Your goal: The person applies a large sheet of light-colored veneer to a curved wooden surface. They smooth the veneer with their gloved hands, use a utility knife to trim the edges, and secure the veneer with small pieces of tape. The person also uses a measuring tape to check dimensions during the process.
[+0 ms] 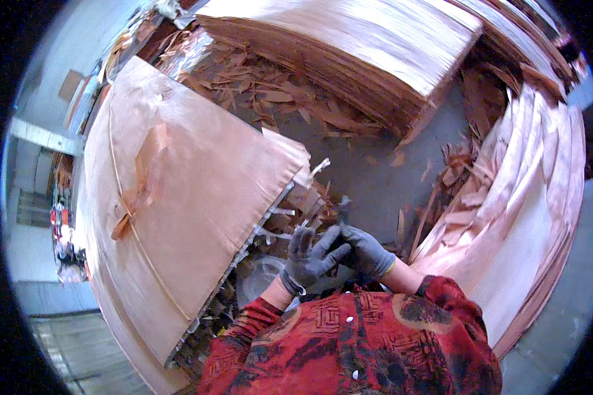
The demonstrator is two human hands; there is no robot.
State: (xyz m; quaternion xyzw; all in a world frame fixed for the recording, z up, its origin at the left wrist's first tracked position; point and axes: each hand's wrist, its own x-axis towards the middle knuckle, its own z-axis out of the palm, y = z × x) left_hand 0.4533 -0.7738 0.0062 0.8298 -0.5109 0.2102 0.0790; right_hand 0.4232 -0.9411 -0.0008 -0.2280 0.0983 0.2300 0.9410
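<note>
My left hand [310, 258] and my right hand [369, 252], both in grey work gloves, meet in front of my body. The left hand's fingers are spread, and its fingertips reach the right hand. The right hand's fingers are bent together beside them; whatever they may hold is hidden. Just beyond the fingertips shows a small, blurred greyish piece [344, 205] that I cannot identify. To the left is a large stack of thin wood veneer sheets [197, 158], tied round with a cord [153, 260]. A crumpled orange-brown veneer strip [148, 171] is tucked under the cord.
A tall veneer stack [349, 39] stands at the far side, with broken veneer scraps [263, 82] along its base. More loose, wavy veneer sheets [507, 224] lean at the right. A pale, round translucent object [260, 280] sits by my left wrist. Grey floor [369, 171] shows between the stacks.
</note>
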